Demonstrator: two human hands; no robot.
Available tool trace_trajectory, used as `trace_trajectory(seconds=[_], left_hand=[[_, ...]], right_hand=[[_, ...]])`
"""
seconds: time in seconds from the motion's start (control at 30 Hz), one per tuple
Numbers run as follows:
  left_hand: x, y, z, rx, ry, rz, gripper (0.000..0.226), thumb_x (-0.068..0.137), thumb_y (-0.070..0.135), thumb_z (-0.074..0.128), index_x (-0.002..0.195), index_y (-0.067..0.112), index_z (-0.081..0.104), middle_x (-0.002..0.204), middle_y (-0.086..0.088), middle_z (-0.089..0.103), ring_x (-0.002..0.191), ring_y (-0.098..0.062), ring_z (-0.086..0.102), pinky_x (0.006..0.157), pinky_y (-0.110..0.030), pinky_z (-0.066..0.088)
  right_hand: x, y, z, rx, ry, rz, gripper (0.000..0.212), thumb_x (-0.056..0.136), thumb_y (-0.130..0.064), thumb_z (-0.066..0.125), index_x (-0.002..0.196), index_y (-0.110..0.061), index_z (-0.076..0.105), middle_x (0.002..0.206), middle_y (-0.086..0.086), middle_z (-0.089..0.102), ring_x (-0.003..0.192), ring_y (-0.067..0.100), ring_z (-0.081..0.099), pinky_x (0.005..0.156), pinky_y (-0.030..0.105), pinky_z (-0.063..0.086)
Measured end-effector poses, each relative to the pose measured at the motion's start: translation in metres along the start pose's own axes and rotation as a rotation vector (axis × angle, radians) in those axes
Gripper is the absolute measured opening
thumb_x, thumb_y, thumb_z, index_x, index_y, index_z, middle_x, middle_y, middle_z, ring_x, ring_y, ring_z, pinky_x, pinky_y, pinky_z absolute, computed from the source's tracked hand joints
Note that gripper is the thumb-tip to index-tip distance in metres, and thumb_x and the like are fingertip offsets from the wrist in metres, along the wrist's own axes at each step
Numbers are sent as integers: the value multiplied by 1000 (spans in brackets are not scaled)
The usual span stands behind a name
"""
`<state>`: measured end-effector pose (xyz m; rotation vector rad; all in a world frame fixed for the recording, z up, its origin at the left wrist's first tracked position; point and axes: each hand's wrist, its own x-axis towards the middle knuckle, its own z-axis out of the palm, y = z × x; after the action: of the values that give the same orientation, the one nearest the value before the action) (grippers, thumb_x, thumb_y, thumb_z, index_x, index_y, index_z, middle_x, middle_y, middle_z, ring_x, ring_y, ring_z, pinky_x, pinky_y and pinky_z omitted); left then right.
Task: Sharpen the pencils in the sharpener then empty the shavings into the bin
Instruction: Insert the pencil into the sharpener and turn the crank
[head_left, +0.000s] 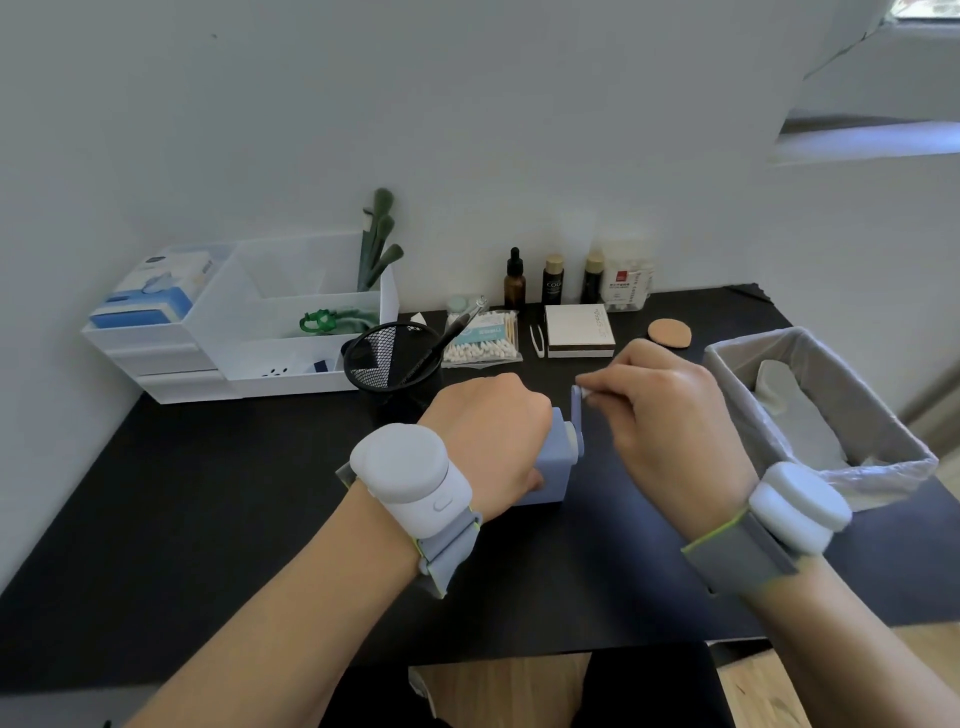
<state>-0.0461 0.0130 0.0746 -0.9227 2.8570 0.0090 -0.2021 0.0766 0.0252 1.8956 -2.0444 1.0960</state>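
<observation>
One pale blue sharpener (551, 457) stands on the black desk (208, 493), near its middle, its crank handle (576, 402) raised on the right side. The left hand (488, 431) grips the body from above; the right hand (670, 415) pinches the crank knob. One pencil (452, 332) leans in the single black mesh cup (389, 364), pointing up and right. One lined bin (826, 410) sits at right. Three dark bottles (552, 278) stand behind.

Organizer: white organizer (244, 332) at the left against the wall, green brushes (379, 236) upright in it
Bottles: dark bottles (551, 278) along the wall
Swabs: cotton swabs pack (483, 340) beside a white box (579, 330)
Pad: round tan pad (670, 332) behind
</observation>
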Motion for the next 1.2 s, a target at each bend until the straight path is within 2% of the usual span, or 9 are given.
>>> trace_trajectory(seconds=[0.13, 0.3, 0.43, 0.57, 0.67, 0.93, 1.2], left_hand=[[-1, -2, 1, -8, 6, -2, 30, 88, 42, 62, 88, 23, 38, 92, -1, 52, 89, -23, 58, 64, -32, 36], [-1, -1, 3, 0, 35, -12, 30, 87, 40, 63, 87, 22, 39, 99, -2, 59, 92, -25, 60, 64, -33, 35], [0, -3, 6, 5, 43, -12, 28, 87, 40, 62, 86, 21, 42, 96, -1, 60, 89, -25, 61, 63, -32, 34], [0, -4, 8, -8, 44, -18, 27, 86, 39, 62, 87, 21, 42, 95, -1, 59, 88, -25, 59, 62, -32, 34], [0, -3, 7, -12, 44, -18, 28, 86, 39, 62, 86, 21, 41, 92, 0, 56, 88, -25, 59, 62, -32, 34], [-1, -3, 6, -12, 48, -13, 33, 86, 43, 63, 86, 20, 39, 88, 0, 53, 89, -25, 59, 63, -32, 35], [0, -2, 6, 3, 48, -30, 35, 85, 45, 65, 85, 20, 39, 86, 1, 49, 91, -26, 60, 63, -33, 35]], right_hand=[[6, 9, 17, -2, -19, 45, 18, 81, -2, 71, 95, -11, 78, 86, 7, 65, 78, 27, 63, 64, 43, 55], [1, 18, 33, -2, -84, 84, 17, 81, -1, 70, 93, -10, 78, 85, 7, 65, 79, 29, 64, 62, 42, 54], [-10, 19, 40, -10, -163, 111, 22, 78, 2, 67, 88, -13, 79, 81, 5, 61, 75, 27, 61, 57, 40, 52], [-30, 13, 41, -73, -216, 145, 22, 73, 6, 60, 77, -11, 73, 80, 3, 56, 72, 27, 56, 52, 40, 49], [-42, 11, 38, -93, -219, 146, 16, 72, 6, 63, 71, -9, 68, 77, 2, 55, 69, 27, 55, 50, 39, 47], [-59, -1, 27, -97, -225, 127, 14, 75, -5, 76, 82, -17, 76, 76, 0, 56, 70, 23, 57, 49, 37, 50], [-73, -16, 2, -114, -214, 71, 12, 75, -7, 76, 81, -17, 75, 77, -2, 56, 70, 17, 54, 50, 30, 48]])
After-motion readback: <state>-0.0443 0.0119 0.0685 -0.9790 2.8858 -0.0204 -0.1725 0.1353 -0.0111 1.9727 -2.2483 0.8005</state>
